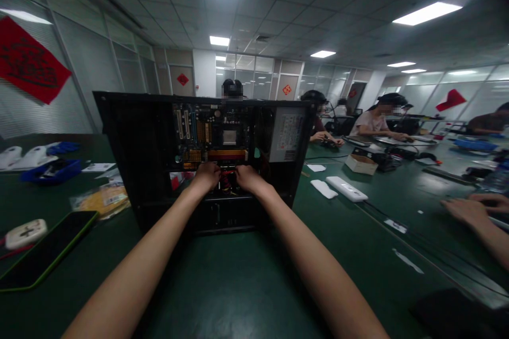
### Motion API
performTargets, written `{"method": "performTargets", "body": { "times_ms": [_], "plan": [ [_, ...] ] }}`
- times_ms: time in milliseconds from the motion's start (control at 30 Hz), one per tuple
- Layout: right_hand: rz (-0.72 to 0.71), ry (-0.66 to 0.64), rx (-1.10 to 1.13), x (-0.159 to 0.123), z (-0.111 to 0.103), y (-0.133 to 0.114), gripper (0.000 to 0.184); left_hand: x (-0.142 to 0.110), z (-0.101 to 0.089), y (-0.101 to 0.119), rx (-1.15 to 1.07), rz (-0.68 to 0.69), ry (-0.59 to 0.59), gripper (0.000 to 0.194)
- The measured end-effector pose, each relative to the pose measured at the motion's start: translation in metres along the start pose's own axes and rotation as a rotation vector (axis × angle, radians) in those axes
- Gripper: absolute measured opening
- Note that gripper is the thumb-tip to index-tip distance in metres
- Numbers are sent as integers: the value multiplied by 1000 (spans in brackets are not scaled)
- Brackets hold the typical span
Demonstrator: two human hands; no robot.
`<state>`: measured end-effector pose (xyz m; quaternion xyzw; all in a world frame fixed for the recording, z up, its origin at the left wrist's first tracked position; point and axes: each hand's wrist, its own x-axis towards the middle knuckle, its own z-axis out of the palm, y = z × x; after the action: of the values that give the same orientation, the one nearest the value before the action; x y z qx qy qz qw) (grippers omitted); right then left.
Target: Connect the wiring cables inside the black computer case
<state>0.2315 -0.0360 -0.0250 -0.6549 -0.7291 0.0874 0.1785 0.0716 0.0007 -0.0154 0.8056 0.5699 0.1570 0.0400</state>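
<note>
An open black computer case (159, 97) stands in front of me on the green table, its inside facing me. In it I see a motherboard (218, 116) with a bare square processor (229, 137), orange memory slots (228, 154), and a silver power supply (287, 135) at the upper right. Both my hands reach in below the slots. My left hand (207, 177) and my right hand (249, 177) are closed, fingers curled, either side of a bundle of thin red, yellow and black cables (228, 184). Exactly what the fingertips grip is hidden.
Left of the case lie a phone (50, 249), a plastic bag (101, 200) and a blue tray (51, 170). To the right are a white power strip (345, 189) and a small box (361, 163). A co-worker's hands (473, 209) rest at the far right; others sit behind.
</note>
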Motion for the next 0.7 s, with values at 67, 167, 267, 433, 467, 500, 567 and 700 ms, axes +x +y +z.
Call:
{"method": "performTargets", "body": {
  "times_ms": [67,167,267,433,467,500,567,700],
  "plan": [
    [4,-8,5,1,1,1,33,2,3,-2,-6,-3,-2,29],
    [18,-17,-2,3,3,2,33,3,4,-3,-27,-15,7,28],
    [32,-5,-6,6,3,2,32,2,2,-1,-27,-23,15,29],
    [59,15,-21,5,1,-2,33,0,-3,3,4,-22,-1,28],
    [65,14,-29,5,1,-2,32,0,-3,3,3,-25,3,27],
    [68,15,-36,4,1,-3,32,-1,-3,4,2,-28,6,27],
    [75,14,-44,3,2,-4,32,-1,-3,4,9,-29,8,27],
    [79,48,-52,4,-1,-6,32,-3,-2,2,8,-15,14,31]
  ]
}}
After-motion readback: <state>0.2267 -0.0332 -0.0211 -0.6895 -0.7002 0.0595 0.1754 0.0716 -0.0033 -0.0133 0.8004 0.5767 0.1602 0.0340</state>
